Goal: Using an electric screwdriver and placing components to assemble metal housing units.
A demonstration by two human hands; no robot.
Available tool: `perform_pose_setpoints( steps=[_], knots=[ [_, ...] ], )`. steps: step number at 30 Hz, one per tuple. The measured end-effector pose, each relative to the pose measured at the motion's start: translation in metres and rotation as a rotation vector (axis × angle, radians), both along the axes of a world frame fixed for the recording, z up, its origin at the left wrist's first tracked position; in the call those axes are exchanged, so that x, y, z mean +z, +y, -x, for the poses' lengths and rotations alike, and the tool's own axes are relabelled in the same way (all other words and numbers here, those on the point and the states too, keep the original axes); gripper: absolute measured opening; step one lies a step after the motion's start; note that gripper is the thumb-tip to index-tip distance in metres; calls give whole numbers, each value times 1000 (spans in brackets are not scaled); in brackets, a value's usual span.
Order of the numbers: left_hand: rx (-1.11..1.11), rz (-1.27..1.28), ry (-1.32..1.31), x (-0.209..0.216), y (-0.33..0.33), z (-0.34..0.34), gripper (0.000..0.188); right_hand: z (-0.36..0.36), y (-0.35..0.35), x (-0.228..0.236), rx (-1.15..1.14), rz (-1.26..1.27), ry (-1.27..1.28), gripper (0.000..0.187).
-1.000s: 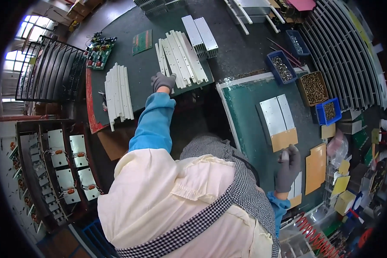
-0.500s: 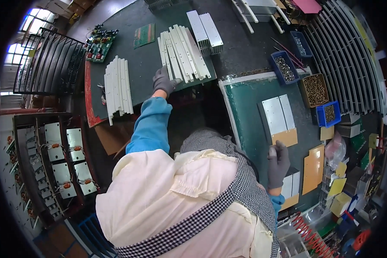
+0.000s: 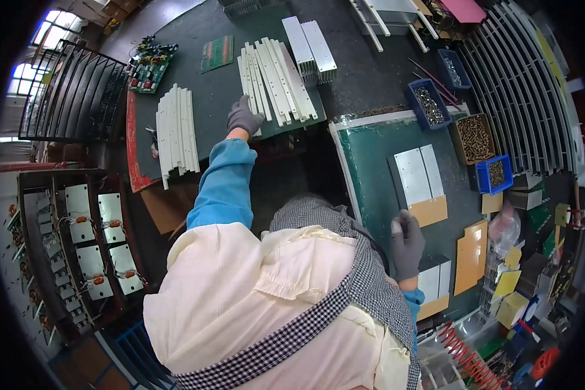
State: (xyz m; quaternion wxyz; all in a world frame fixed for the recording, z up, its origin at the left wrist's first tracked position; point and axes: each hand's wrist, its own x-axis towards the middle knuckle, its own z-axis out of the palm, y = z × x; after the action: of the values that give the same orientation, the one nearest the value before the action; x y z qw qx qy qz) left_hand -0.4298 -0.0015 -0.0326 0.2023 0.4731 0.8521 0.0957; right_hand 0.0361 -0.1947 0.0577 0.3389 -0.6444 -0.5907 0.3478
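Observation:
My left hand [image 3: 244, 117], in a grey glove, is at the near left end of a pile of white drilled strips [image 3: 276, 81] on the left table. Its fingers are closed around the end of a leftmost strip; a bit of white shows below the palm. My right hand [image 3: 407, 244], also gloved, hovers over the right table's near side, thumb and fingers apart and holding nothing visible. Just beyond it lies a pair of silver metal plates [image 3: 417, 174] with a tan board [image 3: 429, 210] at their near end. A similar silver pair [image 3: 434, 281] sits beside the right wrist.
Another stack of white strips [image 3: 177, 133] lies further left, near green circuit boards [image 3: 151, 68]. Finned heat sinks [image 3: 310, 49] stand behind the pile. Bins of screws [image 3: 472, 138] line the right table's far side. A gap separates the two tables. Tan boards [image 3: 471, 257] lie at right.
My left hand has shifted slightly left and its thumb has drawn in, closing over a strip's end. The right hand has moved a little to the left.

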Motion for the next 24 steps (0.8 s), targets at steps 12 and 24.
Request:
perform_pose_setpoints(
  steps=[12, 24],
  knots=[
    [297, 128, 98, 11, 37, -4, 82, -9, -12, -18, 39, 18, -94, 31],
    [301, 199, 197, 8, 39, 23, 64, -2, -6, -16, 80, 32, -109, 32]
  ],
)
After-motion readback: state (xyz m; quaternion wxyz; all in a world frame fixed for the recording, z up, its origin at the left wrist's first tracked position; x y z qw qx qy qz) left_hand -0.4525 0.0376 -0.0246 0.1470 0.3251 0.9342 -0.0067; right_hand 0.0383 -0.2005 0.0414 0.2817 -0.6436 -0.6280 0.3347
